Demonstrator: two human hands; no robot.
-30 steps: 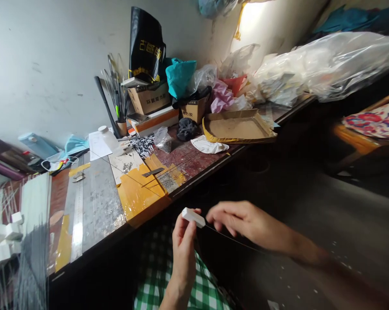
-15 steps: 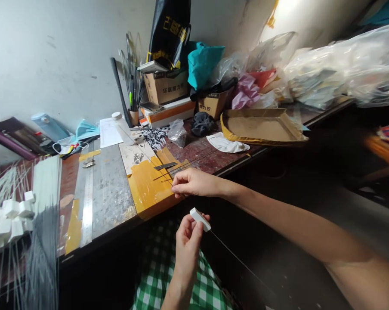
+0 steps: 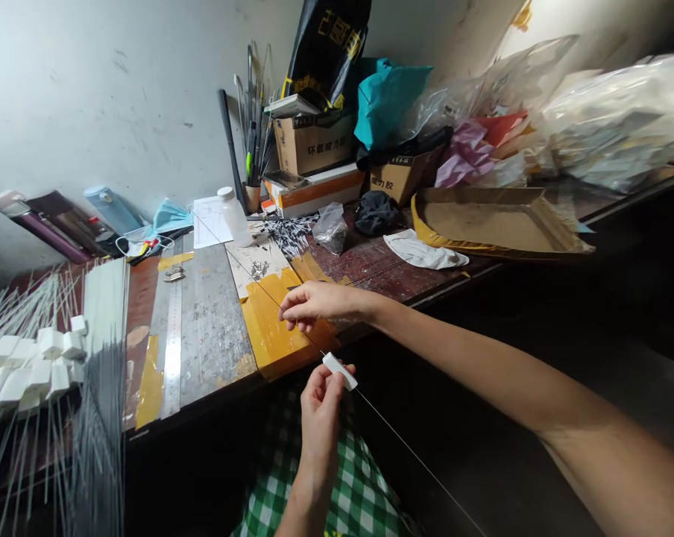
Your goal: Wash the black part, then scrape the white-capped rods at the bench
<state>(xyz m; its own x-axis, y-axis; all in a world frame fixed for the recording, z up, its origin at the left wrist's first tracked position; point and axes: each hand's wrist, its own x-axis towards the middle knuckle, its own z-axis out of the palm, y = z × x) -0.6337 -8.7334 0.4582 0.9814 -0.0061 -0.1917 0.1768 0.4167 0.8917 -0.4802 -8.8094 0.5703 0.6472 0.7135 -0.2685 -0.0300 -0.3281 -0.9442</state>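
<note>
My left hand (image 3: 320,399), low in the middle, pinches a small white block (image 3: 340,371) between thumb and fingers. A thin rod (image 3: 420,444) passes from the block down to the lower right, looking pale there. On the other side it runs dark, up and left over the bench, through the pinched fingers of my right hand (image 3: 310,304). That hand is over the bench's front edge, a short way above and left of the block. Beneath it lies yellow tape (image 3: 270,328) on the bench corner.
At left stand a heap of white blocks (image 3: 32,369) on thin rods and a metal ruler (image 3: 172,350). A white bottle (image 3: 233,216), black-and-white small pieces (image 3: 292,237), a white cloth (image 3: 425,248) and a cardboard tray (image 3: 482,220) lie farther back. A green checked cloth (image 3: 342,485) covers my lap.
My right hand has moved left along the rod, and the rod now shows going into the block's upper end. The view has turned slightly left. The block stays in my left hand.
</note>
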